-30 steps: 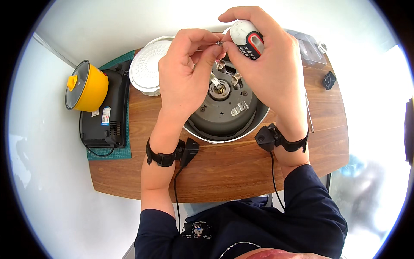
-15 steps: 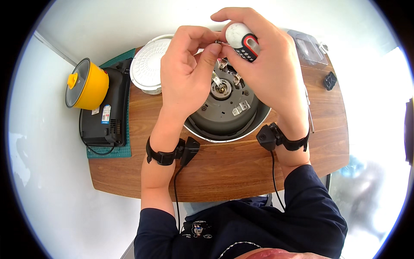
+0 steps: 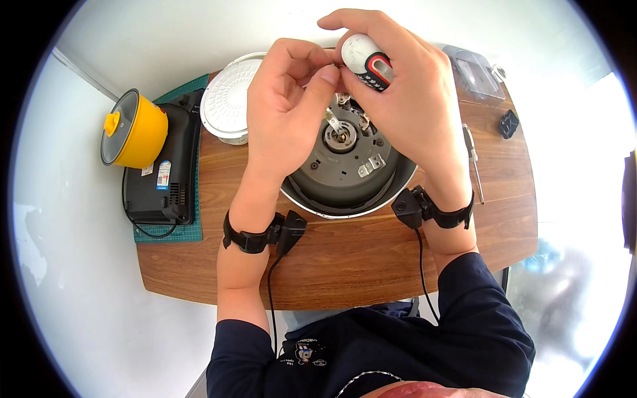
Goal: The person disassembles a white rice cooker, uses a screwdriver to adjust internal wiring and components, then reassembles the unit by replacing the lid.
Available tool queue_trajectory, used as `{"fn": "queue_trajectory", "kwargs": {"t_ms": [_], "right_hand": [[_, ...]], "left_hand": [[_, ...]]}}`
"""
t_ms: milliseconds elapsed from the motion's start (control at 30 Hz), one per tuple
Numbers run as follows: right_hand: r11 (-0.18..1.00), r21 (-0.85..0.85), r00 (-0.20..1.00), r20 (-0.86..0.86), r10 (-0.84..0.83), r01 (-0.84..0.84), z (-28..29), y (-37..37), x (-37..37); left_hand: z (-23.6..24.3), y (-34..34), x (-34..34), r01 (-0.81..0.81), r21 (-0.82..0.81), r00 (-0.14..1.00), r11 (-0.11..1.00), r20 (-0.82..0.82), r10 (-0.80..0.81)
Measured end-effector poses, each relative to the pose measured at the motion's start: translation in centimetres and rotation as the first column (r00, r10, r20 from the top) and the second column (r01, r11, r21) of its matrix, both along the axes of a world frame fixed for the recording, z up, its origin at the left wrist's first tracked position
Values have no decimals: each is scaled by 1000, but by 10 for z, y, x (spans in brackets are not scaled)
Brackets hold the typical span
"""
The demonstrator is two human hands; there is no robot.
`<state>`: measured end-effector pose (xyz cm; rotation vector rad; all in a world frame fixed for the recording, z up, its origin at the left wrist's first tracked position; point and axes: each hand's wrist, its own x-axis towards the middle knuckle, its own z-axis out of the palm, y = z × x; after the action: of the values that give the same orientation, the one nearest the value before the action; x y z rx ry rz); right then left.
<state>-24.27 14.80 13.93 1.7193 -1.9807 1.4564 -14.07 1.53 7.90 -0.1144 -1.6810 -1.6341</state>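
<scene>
My right hand [image 3: 415, 93] is wrapped round a stubby white, black and red screwdriver handle [image 3: 363, 56], index finger raised clear of it. Against its fingertips, my left hand [image 3: 292, 99] pinches thumb to fingers. Whatever sits between those fingertips is too small and hidden to name. Below both hands lies an opened round appliance body [image 3: 332, 182], grey inside a pale rim, perhaps a rice cooker base. A round metal socket with a spring [image 3: 341, 136] is at its middle, and a small metal bracket [image 3: 371, 166] is fixed nearer me. My hands cover its far part.
A white round lid [image 3: 229, 99] lies left of the appliance. Further left, a yellow pot [image 3: 142, 129] stands on a black appliance [image 3: 159, 192] over a green mat [image 3: 189, 233]. On the right are a clear plastic box [image 3: 474, 76], a black part [image 3: 508, 124] and a thin tool [image 3: 476, 169].
The screwdriver handle and my right hand have shifted slightly left. The small dark bit seen at my fingertips earlier is now mostly hidden. More of the thin tool on the right shows.
</scene>
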Motion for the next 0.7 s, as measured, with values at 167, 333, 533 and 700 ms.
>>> {"fn": "queue_trajectory", "kwargs": {"t_ms": [167,333,533,700], "right_hand": [[998,-60,998,-55,-17,14,1,3,7],[995,-79,994,-85,-68,61,-14,-7,2],[999,-44,999,-31,-34,32,-15,-2,-5],[996,16,985,144,-91,90,22,19,9]], "left_hand": [[0,2,-1,59,130,998,990,-6,-59],[0,-4,0,90,132,994,987,51,-97],[-5,-10,-1,79,117,996,990,40,-84],[-1,-3,-1,-71,-3,997,997,22,71]]}}
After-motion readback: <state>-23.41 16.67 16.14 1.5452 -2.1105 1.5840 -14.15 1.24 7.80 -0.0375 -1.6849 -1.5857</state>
